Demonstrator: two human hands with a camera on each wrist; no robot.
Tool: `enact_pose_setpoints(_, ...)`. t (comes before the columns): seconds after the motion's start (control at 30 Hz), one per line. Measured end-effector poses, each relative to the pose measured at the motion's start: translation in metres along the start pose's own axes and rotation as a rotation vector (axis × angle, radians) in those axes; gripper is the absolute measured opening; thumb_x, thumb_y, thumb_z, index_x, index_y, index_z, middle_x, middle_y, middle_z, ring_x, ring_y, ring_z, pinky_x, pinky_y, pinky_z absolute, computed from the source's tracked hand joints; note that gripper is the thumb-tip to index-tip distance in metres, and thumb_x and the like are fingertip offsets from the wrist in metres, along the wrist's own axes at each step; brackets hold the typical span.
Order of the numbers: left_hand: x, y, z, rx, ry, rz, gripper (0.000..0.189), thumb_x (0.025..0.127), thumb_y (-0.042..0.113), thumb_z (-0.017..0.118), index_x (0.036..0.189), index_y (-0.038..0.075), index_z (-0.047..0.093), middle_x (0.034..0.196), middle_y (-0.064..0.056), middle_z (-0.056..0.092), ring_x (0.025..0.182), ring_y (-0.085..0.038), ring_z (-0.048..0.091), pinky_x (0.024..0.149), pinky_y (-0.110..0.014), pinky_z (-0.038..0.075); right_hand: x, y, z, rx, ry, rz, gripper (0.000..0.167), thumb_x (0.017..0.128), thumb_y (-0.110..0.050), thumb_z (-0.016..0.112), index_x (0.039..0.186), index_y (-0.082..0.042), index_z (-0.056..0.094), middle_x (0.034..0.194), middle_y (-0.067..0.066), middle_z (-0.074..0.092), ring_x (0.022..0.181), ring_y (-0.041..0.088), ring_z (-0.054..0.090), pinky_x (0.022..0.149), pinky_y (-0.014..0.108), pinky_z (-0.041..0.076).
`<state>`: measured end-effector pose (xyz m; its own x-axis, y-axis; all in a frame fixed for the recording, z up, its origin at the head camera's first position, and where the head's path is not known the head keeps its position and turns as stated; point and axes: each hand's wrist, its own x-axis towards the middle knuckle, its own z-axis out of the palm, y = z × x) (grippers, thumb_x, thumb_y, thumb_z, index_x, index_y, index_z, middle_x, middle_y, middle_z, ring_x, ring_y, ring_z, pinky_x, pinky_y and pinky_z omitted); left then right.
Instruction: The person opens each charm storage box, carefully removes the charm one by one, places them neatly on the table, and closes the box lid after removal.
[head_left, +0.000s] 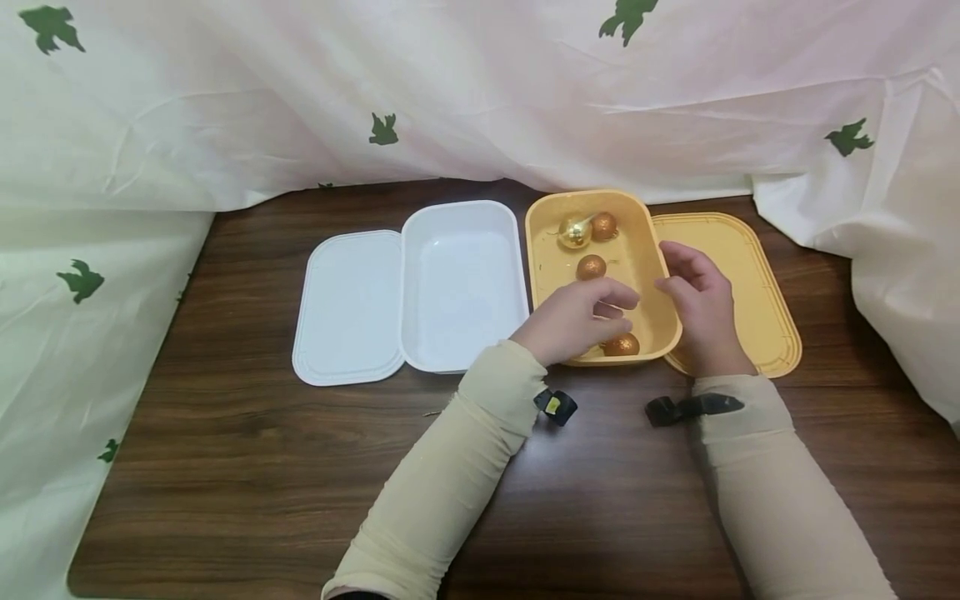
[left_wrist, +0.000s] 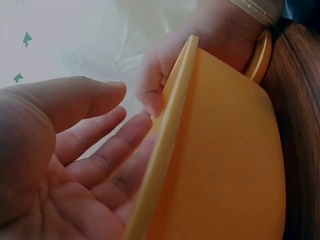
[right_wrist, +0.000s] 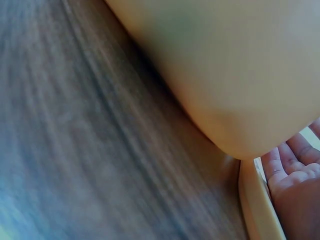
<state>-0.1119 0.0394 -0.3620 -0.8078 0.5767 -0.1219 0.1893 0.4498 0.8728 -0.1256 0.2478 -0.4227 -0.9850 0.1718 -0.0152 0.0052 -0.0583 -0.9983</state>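
Note:
In the head view, my left hand [head_left: 581, 321] hovers over the near part of a yellow plastic container [head_left: 652, 292], palm turned to the right. Its fingers are loosely bent with nothing between them. Inside lie several Christmas baubles: a shiny gold bauble [head_left: 575, 232] and glittery orange ones, one orange bauble [head_left: 621, 344] close under my left fingers. My right hand [head_left: 701, 296] is beside the container's right wall, fingertips and thumb at the rim. The left wrist view shows the left fingers [left_wrist: 107, 150] reaching past the yellow rim [left_wrist: 172, 130].
A white container [head_left: 465, 283] stands left of the yellow one, with a white lid [head_left: 348, 308] beside it. The yellow lid [head_left: 750, 292] lies under my right hand on the dark wooden table [head_left: 262, 467]. White cloth with green birds [head_left: 383, 129] hangs behind.

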Motion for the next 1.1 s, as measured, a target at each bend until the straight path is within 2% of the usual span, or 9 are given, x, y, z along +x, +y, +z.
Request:
enact_pose_setpoints(0.27,0.011,0.004,0.002,0.079,-0.105,-0.036,0.033,0.099,0.019,0.063,0.131,0.011,0.065,0.126,0.003,0.067,0.115,-0.005,0.059,0.093,-0.011,0.043,0.000,0.000,-0.002,-0.014,-0.001,0.010,0.041,0.093,0.000,0.058,0.133,-0.009,0.062,0.124,0.006,0.062,0.114,0.017,0.055,0.085,0.014,0.052)
enact_pose_setpoints(0.5,0.018,0.003,0.004,0.119,-0.157,-0.043,0.032,0.102,0.013,0.058,0.132,0.010,0.064,0.127,0.002,0.068,0.120,-0.003,0.057,0.101,-0.011,0.038,0.001,0.001,-0.001,-0.018,0.005,0.006,0.042,0.092,0.002,0.058,0.133,-0.008,0.063,0.124,0.006,0.062,0.116,0.017,0.056,0.087,0.015,0.052)
enact_pose_setpoints(0.9,0.028,-0.002,0.010,0.199,-0.230,-0.008,0.031,0.101,0.013,0.059,0.131,0.008,0.066,0.128,-0.001,0.068,0.117,-0.005,0.059,0.098,-0.009,0.039,0.001,0.001,0.000,-0.031,0.017,0.007,0.040,0.093,0.001,0.058,0.131,-0.008,0.064,0.121,0.004,0.063,0.112,0.016,0.057,0.085,0.014,0.052)
enact_pose_setpoints(1.1,0.030,-0.003,0.015,0.250,-0.265,-0.011,0.031,0.100,0.023,0.063,0.129,0.010,0.068,0.124,0.003,0.069,0.113,-0.003,0.059,0.096,-0.008,0.039,0.001,0.001,0.000,-0.027,0.019,0.014,0.040,0.092,0.002,0.058,0.131,-0.008,0.064,0.121,0.004,0.063,0.112,0.016,0.057,0.085,0.015,0.052)
